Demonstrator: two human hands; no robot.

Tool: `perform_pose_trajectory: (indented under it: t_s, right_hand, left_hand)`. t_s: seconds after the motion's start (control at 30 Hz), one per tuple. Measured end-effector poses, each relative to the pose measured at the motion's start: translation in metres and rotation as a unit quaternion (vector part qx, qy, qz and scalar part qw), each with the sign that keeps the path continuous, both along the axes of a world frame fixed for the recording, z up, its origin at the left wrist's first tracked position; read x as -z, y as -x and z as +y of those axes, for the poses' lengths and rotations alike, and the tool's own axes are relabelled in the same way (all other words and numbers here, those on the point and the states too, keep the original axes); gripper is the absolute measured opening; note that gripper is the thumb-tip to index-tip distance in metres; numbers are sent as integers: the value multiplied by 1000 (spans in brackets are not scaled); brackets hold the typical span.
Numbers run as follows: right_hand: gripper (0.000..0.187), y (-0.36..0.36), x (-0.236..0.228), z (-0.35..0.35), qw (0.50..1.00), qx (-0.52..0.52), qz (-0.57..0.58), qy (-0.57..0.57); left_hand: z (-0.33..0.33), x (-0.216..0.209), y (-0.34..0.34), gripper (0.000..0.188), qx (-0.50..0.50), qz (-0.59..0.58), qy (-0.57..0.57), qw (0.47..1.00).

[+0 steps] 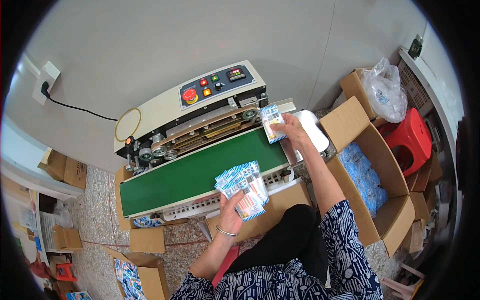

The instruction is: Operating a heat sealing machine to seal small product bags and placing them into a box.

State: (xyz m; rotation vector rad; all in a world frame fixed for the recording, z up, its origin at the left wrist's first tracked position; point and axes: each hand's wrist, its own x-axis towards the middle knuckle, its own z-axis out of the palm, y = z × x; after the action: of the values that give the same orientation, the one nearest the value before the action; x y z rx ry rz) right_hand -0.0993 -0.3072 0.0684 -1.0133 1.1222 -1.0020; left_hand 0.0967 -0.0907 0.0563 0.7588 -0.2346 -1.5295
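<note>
My left hand is closed on a fanned stack of small blue-and-white packets, held over the near edge of the green conveyor belt. Between the thumb and fingers of my right hand is a single packet of the same kind. Its top edge is at the right end of the band sealing machine, beside the rollers. The packet stands tilted over the belt's right end. What lies inside the packets is too small to make out.
An open carton at right holds many blue packets. Another carton with packets stands at lower left. Beyond the right carton are a red stool and a clear plastic bag. A black power cord runs along the wall.
</note>
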Motion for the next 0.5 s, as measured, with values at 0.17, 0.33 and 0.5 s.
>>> perform_pose_trajectory:
  t_s: [0.17,0.33,0.5]
  right_hand:
    - [41,-12,-10,1,998,-30,44,-22]
    - [40,-37,8,0,997,-66,44,3]
    - [35,-69,39,12,987,-45,99,115]
  left_hand:
    - [1,-1,-2,41,-3,-1,-3,1000]
    - [3,2,-1,40,2,-6,0,1000]
    - [-5,-5,12,39,17,-11,-2,1000]
